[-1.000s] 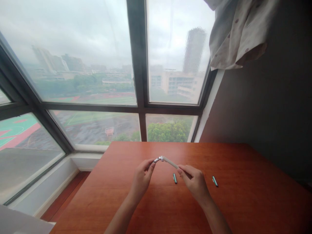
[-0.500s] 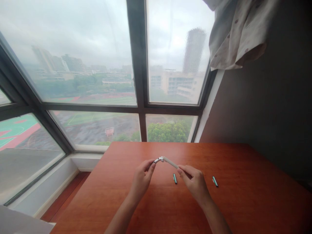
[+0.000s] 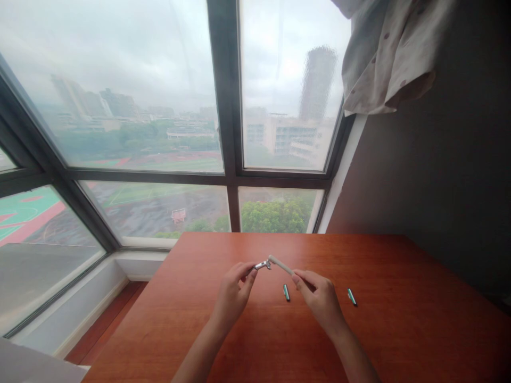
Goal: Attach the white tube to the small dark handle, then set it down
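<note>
One left hand (image 3: pixel 232 292): closed on a silver-headed tool (image 3: pixel 262 264), its long axis aimed rightward.
Right hand (image 3: pixel 324 299): pinched round a pale rod (image 3: pixel 282 265), slanted up-left, wrist angled inward.
Tips: held end to end (contact cannot be told), nearer the left fingers.
Table (image 3: pixel 255 340): green-edged pieces seen beside the right hand (image 3: pixel 286 292) and farther right (image 3: pixel 352 297).

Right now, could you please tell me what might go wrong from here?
The silver tool in the left hand might slip against the pale stick in the right hand, as their ends look very close together. The right hand could also knock the green-and-black piece lying just beside it on the table.
</note>
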Available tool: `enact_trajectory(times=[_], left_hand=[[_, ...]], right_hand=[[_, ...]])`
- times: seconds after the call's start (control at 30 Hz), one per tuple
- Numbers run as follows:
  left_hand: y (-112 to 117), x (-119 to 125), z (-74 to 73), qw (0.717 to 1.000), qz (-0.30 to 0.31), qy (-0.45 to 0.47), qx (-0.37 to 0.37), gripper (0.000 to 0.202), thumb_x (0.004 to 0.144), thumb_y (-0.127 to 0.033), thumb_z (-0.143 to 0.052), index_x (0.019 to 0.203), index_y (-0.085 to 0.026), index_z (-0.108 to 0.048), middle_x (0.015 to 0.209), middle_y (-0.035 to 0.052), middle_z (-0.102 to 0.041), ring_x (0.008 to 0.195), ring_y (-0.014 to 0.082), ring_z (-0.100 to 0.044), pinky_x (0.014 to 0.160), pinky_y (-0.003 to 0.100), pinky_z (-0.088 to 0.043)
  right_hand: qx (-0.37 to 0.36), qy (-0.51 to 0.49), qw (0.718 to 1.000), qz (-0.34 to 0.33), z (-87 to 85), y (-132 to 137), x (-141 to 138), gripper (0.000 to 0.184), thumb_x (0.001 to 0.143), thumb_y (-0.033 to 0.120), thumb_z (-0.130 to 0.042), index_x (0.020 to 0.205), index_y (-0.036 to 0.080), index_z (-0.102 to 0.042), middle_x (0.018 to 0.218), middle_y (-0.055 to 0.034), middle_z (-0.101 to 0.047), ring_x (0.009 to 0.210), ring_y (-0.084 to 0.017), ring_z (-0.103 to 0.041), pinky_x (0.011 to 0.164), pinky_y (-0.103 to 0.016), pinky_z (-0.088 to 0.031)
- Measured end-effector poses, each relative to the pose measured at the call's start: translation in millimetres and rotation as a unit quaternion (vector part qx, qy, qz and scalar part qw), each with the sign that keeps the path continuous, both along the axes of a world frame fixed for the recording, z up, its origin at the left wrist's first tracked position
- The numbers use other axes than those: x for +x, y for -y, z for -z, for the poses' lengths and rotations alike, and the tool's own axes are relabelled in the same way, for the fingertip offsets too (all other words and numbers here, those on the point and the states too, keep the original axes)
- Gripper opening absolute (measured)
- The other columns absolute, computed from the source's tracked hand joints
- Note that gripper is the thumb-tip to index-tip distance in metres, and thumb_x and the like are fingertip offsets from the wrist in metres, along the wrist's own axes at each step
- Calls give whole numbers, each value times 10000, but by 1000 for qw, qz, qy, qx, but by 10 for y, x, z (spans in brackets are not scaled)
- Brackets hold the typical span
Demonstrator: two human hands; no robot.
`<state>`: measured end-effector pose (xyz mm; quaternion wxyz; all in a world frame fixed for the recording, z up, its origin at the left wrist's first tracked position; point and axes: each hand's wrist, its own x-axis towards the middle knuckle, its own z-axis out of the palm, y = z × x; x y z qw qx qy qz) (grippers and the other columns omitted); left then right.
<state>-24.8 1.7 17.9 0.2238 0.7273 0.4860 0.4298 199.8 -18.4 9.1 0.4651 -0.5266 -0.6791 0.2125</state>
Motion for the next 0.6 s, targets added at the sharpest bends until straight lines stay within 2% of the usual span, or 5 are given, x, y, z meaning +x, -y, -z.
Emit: enact_trajectory(times=[0.23,0.6], left_hand=[[2,6,-14,999,-15,-36,31,232,906,-306,-468,978,-195,-659,840,70,-662,779,200,-601,698,297,-478],[6,-1,3,999,-18,-26,22,229,918,-313,-453,979,-197,-641,862,71,-653,797,201,-593,720,304,-472]], right_hand=[[-10,0,1000,-11,23,-8,3,267,888,342,-516,878,175,-724,745,-50,-697,668,-180,-632,609,-235,-457],[-13,2,1000,-6,28,-12,12,298,887,369,-508,861,170,-728,733,-58,-696,655,-180,-628,598,-237,-457]])
